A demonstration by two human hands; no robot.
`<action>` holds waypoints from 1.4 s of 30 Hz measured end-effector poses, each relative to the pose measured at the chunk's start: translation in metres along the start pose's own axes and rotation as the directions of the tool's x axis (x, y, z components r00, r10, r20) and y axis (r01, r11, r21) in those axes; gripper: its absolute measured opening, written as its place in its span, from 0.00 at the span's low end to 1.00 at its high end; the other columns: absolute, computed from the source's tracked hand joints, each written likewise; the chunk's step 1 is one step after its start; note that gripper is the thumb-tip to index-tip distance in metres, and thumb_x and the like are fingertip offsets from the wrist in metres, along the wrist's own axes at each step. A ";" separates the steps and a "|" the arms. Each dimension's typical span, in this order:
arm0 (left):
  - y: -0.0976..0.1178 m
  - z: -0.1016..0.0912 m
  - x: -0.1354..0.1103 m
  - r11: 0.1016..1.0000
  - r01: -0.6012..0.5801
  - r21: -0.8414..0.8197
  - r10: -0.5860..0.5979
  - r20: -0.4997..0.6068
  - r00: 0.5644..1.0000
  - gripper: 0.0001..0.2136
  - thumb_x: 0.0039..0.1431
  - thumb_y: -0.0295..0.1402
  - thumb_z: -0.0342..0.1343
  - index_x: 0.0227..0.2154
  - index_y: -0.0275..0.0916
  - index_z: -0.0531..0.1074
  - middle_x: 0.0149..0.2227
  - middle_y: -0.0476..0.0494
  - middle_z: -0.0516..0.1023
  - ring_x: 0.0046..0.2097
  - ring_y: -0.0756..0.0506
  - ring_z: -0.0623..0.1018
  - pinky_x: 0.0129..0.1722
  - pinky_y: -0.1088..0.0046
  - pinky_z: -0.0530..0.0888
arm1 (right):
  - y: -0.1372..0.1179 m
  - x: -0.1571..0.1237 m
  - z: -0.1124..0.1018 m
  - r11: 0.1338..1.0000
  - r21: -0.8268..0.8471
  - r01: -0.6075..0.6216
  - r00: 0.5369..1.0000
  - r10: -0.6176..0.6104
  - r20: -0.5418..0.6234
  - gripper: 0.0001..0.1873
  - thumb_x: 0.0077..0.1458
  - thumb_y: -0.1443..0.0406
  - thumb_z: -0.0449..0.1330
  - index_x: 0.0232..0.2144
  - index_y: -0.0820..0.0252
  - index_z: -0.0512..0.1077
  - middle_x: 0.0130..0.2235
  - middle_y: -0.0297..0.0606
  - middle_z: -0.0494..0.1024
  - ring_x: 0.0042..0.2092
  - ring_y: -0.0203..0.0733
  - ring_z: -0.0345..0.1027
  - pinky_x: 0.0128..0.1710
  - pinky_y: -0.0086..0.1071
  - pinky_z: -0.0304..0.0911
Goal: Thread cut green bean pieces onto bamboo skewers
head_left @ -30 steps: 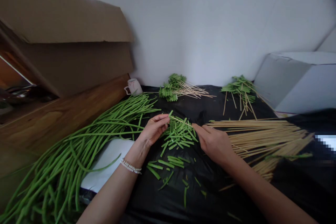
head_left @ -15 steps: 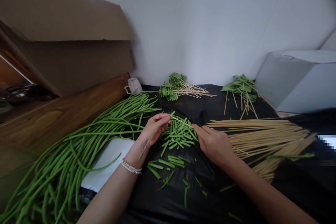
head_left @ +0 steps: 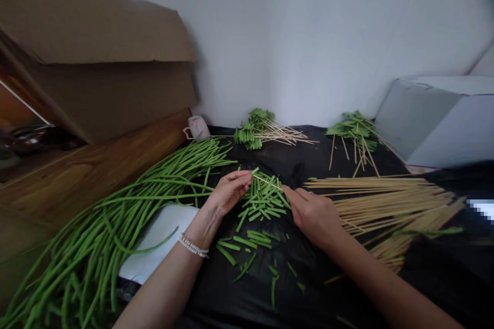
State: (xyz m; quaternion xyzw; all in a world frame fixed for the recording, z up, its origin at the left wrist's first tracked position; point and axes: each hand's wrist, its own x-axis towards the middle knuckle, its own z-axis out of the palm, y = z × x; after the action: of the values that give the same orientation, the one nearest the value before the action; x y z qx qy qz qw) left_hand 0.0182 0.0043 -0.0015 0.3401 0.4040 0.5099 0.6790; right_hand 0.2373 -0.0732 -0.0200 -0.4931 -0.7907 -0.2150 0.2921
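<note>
A large cardboard box [head_left: 116, 36] stands past the left edge of the black sheet [head_left: 227, 298]. Long beans [head_left: 116, 226] lie heaped along that edge, and loose sticks [head_left: 386, 200] spread toward the right edge. Near the far edge sits a bundle of threaded beans [head_left: 247, 136]. Cut pieces [head_left: 272, 212] lie mid-sheet, beneath the hands. The right hand [head_left: 314, 213] is closed around a thin stick [head_left: 268, 180]; the left hand [head_left: 229, 190] pinches a bean piece [head_left: 254, 170] at the stick's far end, above the pile. Whether the stick has pierced it cannot be told. The piece could split if pushed off-centre, or the point could slip into the left fingertips under too much force. The stick's long axis runs leftward from the right hand, tilting slightly toward the far edge; the piece lies slantwise across it.
</note>
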 end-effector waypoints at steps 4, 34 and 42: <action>-0.002 0.000 0.000 0.999 0.027 -0.037 -0.026 0.024 0.999 0.12 0.43 0.23 0.68 0.34 0.33 0.78 0.29 0.46 0.78 0.29 0.55 0.76 0.29 0.83 0.72 | -0.001 0.001 0.000 1.000 0.017 -0.001 1.000 0.001 0.002 0.17 0.60 0.70 0.49 0.48 0.60 0.73 0.27 0.32 0.74 0.25 0.33 0.63 0.26 0.31 0.47; 0.002 0.002 -0.001 0.975 0.117 -0.189 -0.115 0.020 0.993 0.03 0.52 0.21 0.61 0.30 0.32 0.76 0.26 0.48 0.74 0.27 0.54 0.74 0.26 0.82 0.72 | 0.000 0.002 -0.003 0.999 0.037 0.008 0.999 -0.006 -0.034 0.17 0.61 0.70 0.48 0.48 0.61 0.73 0.28 0.33 0.75 0.26 0.33 0.65 0.26 0.31 0.49; 0.002 0.002 0.000 0.971 0.127 -0.203 -0.125 0.023 0.992 0.04 0.51 0.21 0.62 0.31 0.32 0.75 0.26 0.48 0.75 0.27 0.54 0.74 0.27 0.82 0.73 | 0.001 0.001 -0.001 0.999 0.046 -0.001 0.999 0.003 -0.037 0.18 0.61 0.69 0.48 0.48 0.61 0.72 0.28 0.33 0.75 0.26 0.33 0.65 0.26 0.31 0.50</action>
State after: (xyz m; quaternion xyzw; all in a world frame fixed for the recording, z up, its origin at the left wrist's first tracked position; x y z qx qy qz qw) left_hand 0.0194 0.0042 0.0009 0.2447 0.3668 0.5030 0.7433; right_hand 0.2377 -0.0728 -0.0181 -0.4830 -0.7895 -0.2056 0.3181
